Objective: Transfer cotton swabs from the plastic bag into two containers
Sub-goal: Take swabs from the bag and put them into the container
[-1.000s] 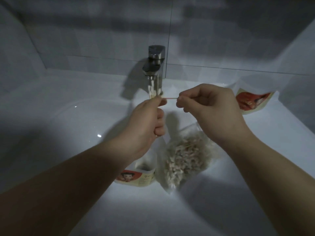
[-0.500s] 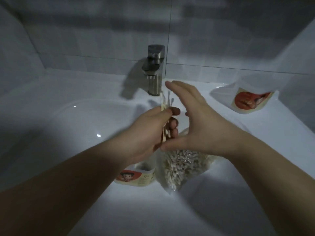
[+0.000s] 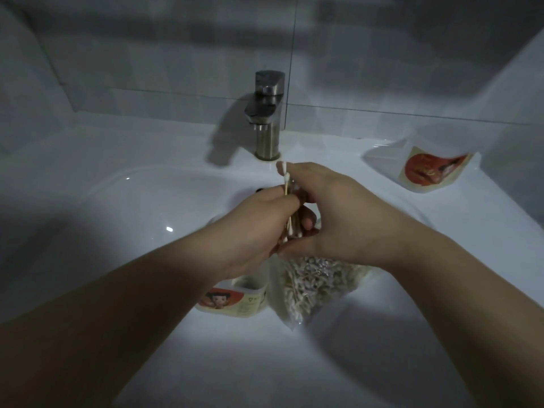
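My left hand (image 3: 259,228) grips a small upright bundle of cotton swabs (image 3: 285,184), whose white tips stick out above and below the fist. My right hand (image 3: 338,219) lies against that bundle with straight fingers at its top and the thumb under its lower ends. Under both hands a clear plastic bag (image 3: 306,287) full of swabs lies on the counter. A clear container with a red cartoon label (image 3: 232,300) stands just left of the bag, partly hidden by my left wrist. A second labelled container (image 3: 426,169) lies on its side at the far right.
A steel tap (image 3: 266,113) stands behind my hands. The white basin (image 3: 132,207) opens to the left, with its overflow hole (image 3: 259,190) beside my left hand. Tiled walls close the back and both sides.
One second ago both hands pinched a single swab held level between them. Now the left hand holds the bundle upright and lower, and the right hand has opened and settled against it.
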### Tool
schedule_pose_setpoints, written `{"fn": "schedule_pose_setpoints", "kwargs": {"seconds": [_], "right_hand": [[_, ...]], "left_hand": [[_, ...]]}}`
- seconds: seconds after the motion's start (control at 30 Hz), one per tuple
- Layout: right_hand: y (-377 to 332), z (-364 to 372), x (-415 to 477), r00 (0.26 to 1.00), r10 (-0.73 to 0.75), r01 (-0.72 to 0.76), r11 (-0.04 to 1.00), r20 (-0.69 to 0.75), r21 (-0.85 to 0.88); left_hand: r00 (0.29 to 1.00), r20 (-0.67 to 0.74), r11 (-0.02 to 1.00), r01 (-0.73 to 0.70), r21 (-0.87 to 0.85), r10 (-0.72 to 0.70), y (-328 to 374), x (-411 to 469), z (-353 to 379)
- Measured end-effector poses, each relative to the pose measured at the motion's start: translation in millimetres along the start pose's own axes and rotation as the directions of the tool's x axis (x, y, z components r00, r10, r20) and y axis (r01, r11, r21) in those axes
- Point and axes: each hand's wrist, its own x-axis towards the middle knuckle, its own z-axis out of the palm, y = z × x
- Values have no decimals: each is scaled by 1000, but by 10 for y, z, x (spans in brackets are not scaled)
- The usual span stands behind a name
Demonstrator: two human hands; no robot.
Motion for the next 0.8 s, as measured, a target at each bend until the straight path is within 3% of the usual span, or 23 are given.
{"fn": "schedule_pose_setpoints", "kwargs": {"seconds": [0.17,0.33,0.53,0.7,0.8], "right_hand": [[-22,-15,-14,999,25,-26,999,25,41],[-36,15,25,1000,-21,23,986,13,-166],[-49,29,5,997,0,10,992,81,-122],[-38,57,33,1000,-2,2,992,0,-128],[-56,34,8,1000,23,-22,999,18,-47]], "left_hand": [[1000,-19,1000,11,-23,-11,32,-22,13],[996,-87,998,17,-64,-22,41,-36,49],[999,-36,984,30,-175,-37,75,-48,53],[999,5,993,47,-110,-47,53,-40,20],[997,21,980,79,-184,-77,60,-33,10]]}}
